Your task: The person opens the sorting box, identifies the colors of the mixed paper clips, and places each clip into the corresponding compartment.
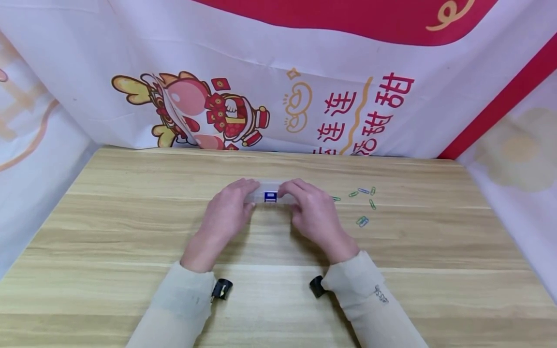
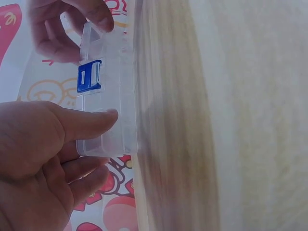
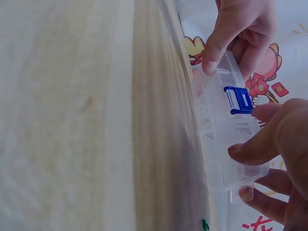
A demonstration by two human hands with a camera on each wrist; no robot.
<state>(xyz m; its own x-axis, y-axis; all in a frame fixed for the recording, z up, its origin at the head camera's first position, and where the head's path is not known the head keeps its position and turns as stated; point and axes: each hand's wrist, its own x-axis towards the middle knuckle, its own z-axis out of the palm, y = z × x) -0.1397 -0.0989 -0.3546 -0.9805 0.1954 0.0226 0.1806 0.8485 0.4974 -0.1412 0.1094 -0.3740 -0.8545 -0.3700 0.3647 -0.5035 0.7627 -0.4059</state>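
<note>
Between the two hands is a clear plastic compartment box [image 1: 256,195] with a blue latch [image 1: 270,196] at the middle of its near side. My left hand [image 1: 227,208] grips its left end, thumb along the near wall and fingers behind. At the right end my right hand [image 1: 316,210] holds it the same way, its index finger close to the latch. The left wrist view shows the box's [image 2: 113,101] divided inside through the wall. A small clear tab [image 3: 239,193] sticks out at the right end by the right fingertips.
Right of the box, several green and blue paper clips lie scattered on the wooden table [image 1: 270,299], among them a blue clip [image 1: 363,191] and a green clip [image 1: 372,204]. A printed cloth [image 1: 270,96] hangs along the table's back edge. Small black devices [image 1: 222,289] sit at both wrists.
</note>
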